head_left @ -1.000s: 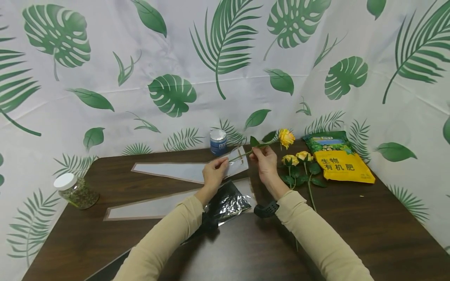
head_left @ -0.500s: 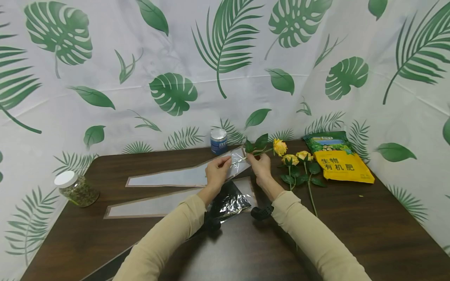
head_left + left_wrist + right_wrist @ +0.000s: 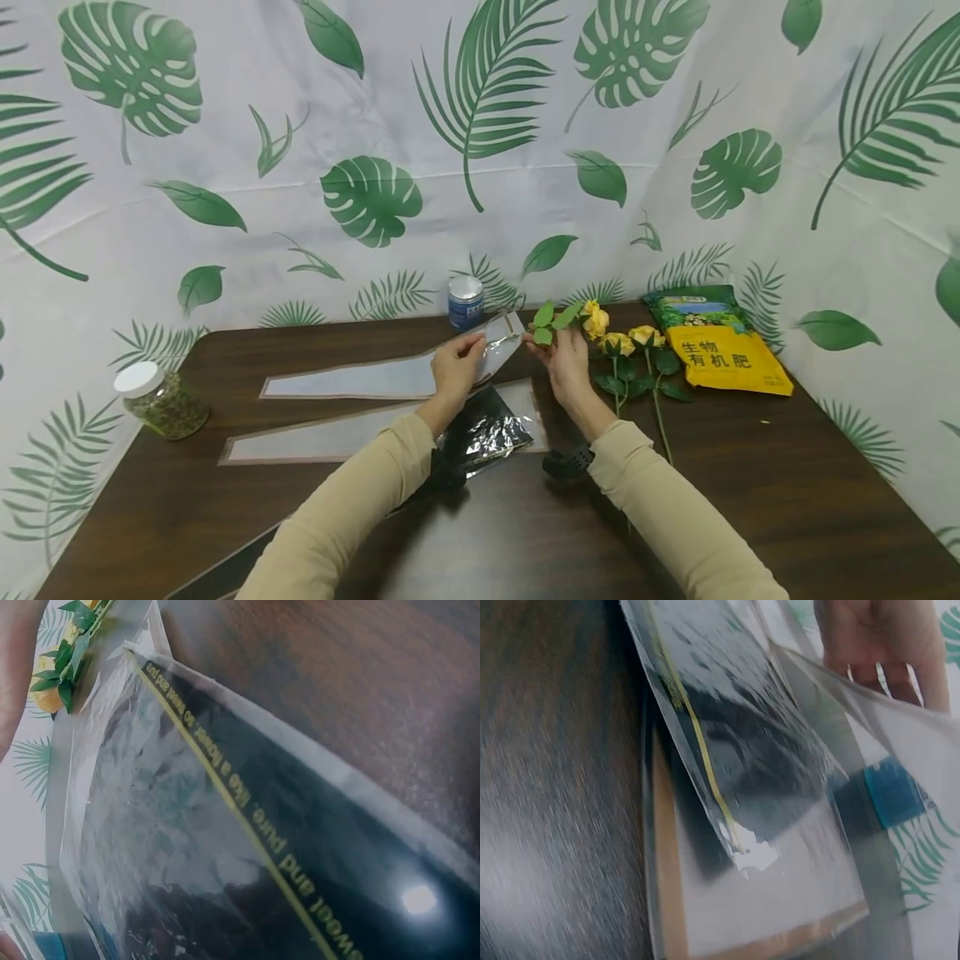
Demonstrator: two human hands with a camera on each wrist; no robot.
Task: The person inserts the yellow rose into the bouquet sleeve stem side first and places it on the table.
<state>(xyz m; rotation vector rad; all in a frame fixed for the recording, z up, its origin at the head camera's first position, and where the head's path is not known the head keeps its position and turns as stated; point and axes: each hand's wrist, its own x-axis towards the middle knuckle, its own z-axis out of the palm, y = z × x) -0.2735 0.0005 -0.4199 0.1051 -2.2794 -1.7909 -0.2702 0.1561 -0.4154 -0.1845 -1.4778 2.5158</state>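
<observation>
In the head view my left hand [image 3: 456, 367] pinches the edge of a tapered flower sleeve [image 3: 390, 377], white with a clear, shiny wide end. To its right, my right hand [image 3: 572, 367] holds a yellow rose [image 3: 596, 318] by its stem, just under the leaves. The stem's lower part overlaps the sleeve's wide end; its tip is hidden. Below the hands lies a black glossy sleeve [image 3: 487, 429] on a second white sleeve [image 3: 300, 440]. The left wrist view shows gold lettering along the black sleeve [image 3: 300, 825]. The right wrist view shows the black sleeve [image 3: 742, 742] as well.
Two more yellow roses [image 3: 630, 340] lie right of the right hand. A yellow-and-green fertiliser bag [image 3: 727, 354] is at the back right. Behind the sleeve stands a blue can [image 3: 466, 307]. A white-lidded jar [image 3: 161, 404] lies at the left of the brown table [image 3: 750, 492].
The right hand has brought the rose left and lower, and its leaves have turned over to a lighter side. The held sleeve's narrow end has shifted left and toward the person.
</observation>
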